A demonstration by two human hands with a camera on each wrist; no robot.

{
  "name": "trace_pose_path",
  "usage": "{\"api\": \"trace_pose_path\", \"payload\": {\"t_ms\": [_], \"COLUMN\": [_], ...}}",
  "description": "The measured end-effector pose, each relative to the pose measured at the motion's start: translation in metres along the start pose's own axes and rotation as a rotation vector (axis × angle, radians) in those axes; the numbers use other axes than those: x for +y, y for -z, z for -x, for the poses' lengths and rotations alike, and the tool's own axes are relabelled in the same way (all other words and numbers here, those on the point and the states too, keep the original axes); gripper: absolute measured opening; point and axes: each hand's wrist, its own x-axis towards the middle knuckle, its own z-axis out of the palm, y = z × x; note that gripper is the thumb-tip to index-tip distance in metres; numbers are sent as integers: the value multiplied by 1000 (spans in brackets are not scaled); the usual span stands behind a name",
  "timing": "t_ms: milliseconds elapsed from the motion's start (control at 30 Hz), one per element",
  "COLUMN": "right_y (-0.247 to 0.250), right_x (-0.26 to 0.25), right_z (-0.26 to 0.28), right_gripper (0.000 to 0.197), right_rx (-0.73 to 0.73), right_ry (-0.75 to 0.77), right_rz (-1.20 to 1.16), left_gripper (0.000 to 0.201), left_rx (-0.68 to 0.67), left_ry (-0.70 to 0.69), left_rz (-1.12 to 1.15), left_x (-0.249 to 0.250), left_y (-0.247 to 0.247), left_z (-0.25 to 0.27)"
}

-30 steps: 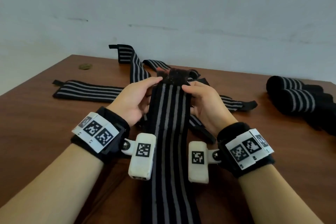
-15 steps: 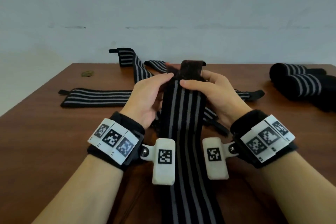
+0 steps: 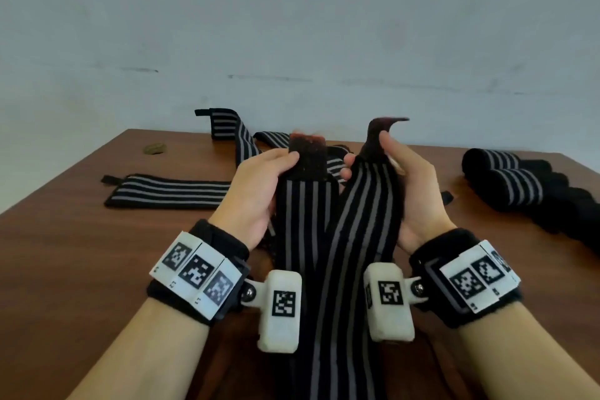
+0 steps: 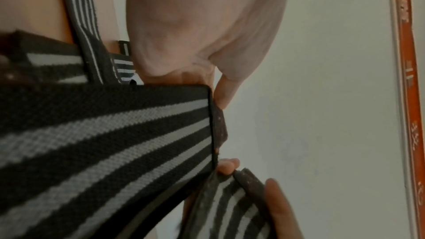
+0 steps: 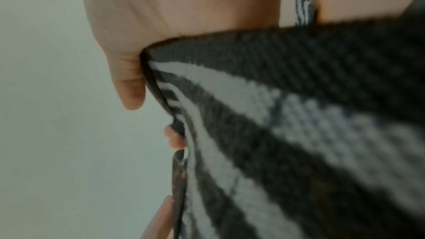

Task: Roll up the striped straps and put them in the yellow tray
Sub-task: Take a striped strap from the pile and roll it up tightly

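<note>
Holding: two striped straps, lifted at frame centre, lower lengths crossing.
Left hand (image 3: 259,185): its grip pinches the left strap (image 3: 303,221) just under its dark end patch.
Right hand (image 3: 412,191): its grip pinches the right strap (image 3: 367,214) likewise.
Surface (image 3: 65,253): flat straps (image 3: 168,193) upper left; rolled straps (image 3: 506,178) right edge.

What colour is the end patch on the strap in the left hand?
Dark reddish-brown, unstriped; the end patch shows best in the head view, above the left hand.

A bare indoor room: a brown wooden table (image 3: 65,237) against a plain scuffed pale wall (image 3: 292,26).
</note>
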Motion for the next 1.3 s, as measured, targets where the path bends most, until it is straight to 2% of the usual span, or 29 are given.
{"api": "trace_pose_path", "payload": {"t_ms": [133, 233, 333, 467, 667, 767, 867, 933, 1033, 1100, 1233, 1300], "right_y": [2, 0, 3, 6, 7, 9, 10, 10, 12, 11, 9, 9], "right_x": [1, 4, 8, 12, 14, 15, 14, 9, 2, 0, 5, 8], "right_z": [-2, -2, -1, 0, -5, -6, -7, -6, -3, -1, 1, 2], "right_gripper": [35, 51, 50, 48, 61, 57, 52, 53, 62, 62, 75, 69], "right_rx": [-47, -16, 8, 62, 123, 131, 143, 105, -30, -100, -217, -302], "right_ry": [-1, 83, 210, 309, 355, 390, 331, 211, 8, -33, -117, -208], "right_rz": [75, 395, 655, 711, 804, 879, 936, 946, 911, 868, 843, 824], "left_gripper": [21, 20, 21, 24, 22, 25, 29, 29, 26, 26, 27, 27], "left_rx": [62, 61, 59, 46, -4, -42, 3, 59, 152, 213, 219, 209], "left_ry": [-33, -66, -93, -89, -92, -144, -182, -187, -204, -202, -184, -188], "left_rz": [-79, -102, -101, -99, -118, -214, -209, -156, -51, 36, 100, 87], "left_x": [0, 0, -1, 0, 1, -2, -3, -2, 0, 2, 3, 2], "left_y": [0, -5, -7, -9, -9, -9, -7, -4, 5, 12, 14, 13], "left_z": [1, 7, 11, 13, 12, 11, 10, 9, 6, 4, 1, 0]}}
